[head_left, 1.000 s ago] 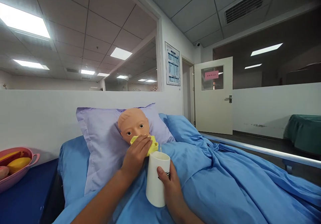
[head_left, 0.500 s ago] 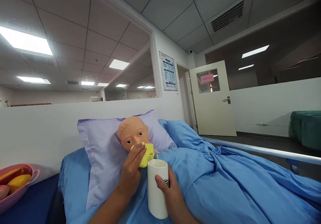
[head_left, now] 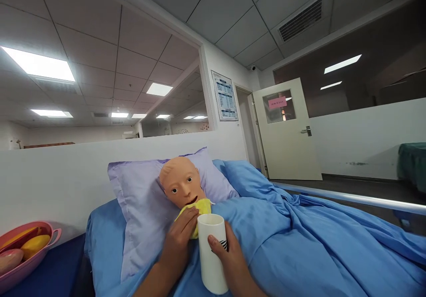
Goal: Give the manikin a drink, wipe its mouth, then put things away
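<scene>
A mannequin head [head_left: 179, 179] rests on a lilac pillow [head_left: 140, 217], its mouth slightly parted. My left hand [head_left: 181, 228] holds a yellow cloth [head_left: 203, 205] against the mannequin's chin, just below the mouth. Part of the cloth is hidden behind my fingers and the cup. My right hand [head_left: 229, 252] is wrapped round a tall white cup [head_left: 211, 261] with a black striped mark. The cup stands nearly upright in front of the cloth, over the blue bedding, and its contents cannot be made out.
Blue quilt [head_left: 299, 244] covers the bed, with a metal side rail [head_left: 359, 197] along the far side. At the left, a pink basket [head_left: 28, 270] of fruit-like items stands on a dark blue surface [head_left: 66, 266]. A door [head_left: 289, 146] stands ajar at the back.
My left hand has lowered the yellow cloth from the mannequin's mouth to its chin, so the mouth now shows. A thin straw-like piece above the cup no longer shows. The view has shifted slightly.
</scene>
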The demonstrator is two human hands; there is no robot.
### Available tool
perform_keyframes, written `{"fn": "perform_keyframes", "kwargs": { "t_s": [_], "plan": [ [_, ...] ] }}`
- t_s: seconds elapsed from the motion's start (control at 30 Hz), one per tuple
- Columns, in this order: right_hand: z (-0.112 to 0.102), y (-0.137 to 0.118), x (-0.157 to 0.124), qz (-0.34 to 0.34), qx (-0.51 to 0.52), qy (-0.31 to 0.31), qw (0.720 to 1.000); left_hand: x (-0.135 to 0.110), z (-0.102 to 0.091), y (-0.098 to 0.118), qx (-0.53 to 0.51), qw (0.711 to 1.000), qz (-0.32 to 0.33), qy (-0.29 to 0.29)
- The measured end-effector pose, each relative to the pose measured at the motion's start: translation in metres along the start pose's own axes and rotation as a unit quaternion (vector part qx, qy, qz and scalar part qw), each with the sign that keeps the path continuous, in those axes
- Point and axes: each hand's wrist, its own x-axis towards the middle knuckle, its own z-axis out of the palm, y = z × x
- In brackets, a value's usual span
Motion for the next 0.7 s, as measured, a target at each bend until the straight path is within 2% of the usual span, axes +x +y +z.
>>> {"fn": "perform_keyframes", "kwargs": {
  "t_s": [0.13, 0.27, 0.37, 0.47, 0.57, 0.63, 0.7],
  "plan": [
    [-0.001, -0.003, 0.000, 0.002, -0.014, 0.004, 1.000, 0.030, -0.010, -0.004, -0.001, 0.998, 0.024, 0.051],
    [-0.001, -0.003, 0.000, 0.003, -0.011, 0.006, 1.000, 0.046, -0.008, -0.012, 0.030, 0.995, 0.088, 0.031],
    [0.000, -0.001, 0.000, 0.000, -0.011, 0.003, 1.000, 0.037, -0.002, -0.013, 0.048, 0.993, 0.106, 0.019],
    [0.002, -0.002, 0.000, -0.016, -0.008, 0.013, 1.000, 0.018, 0.005, -0.008, 0.041, 0.996, 0.077, 0.016],
    [0.003, -0.006, 0.001, 0.007, -0.019, 0.032, 0.999, 0.002, 0.009, 0.000, -0.001, 0.999, 0.043, 0.006],
    [0.001, -0.007, 0.001, 0.031, -0.043, 0.043, 0.998, -0.006, 0.002, 0.005, -0.028, 1.000, 0.013, 0.004],
    [-0.006, -0.003, -0.003, 0.031, -0.072, 0.054, 0.996, -0.012, -0.021, 0.006, -0.042, 0.999, -0.013, 0.002]
  ]
}}
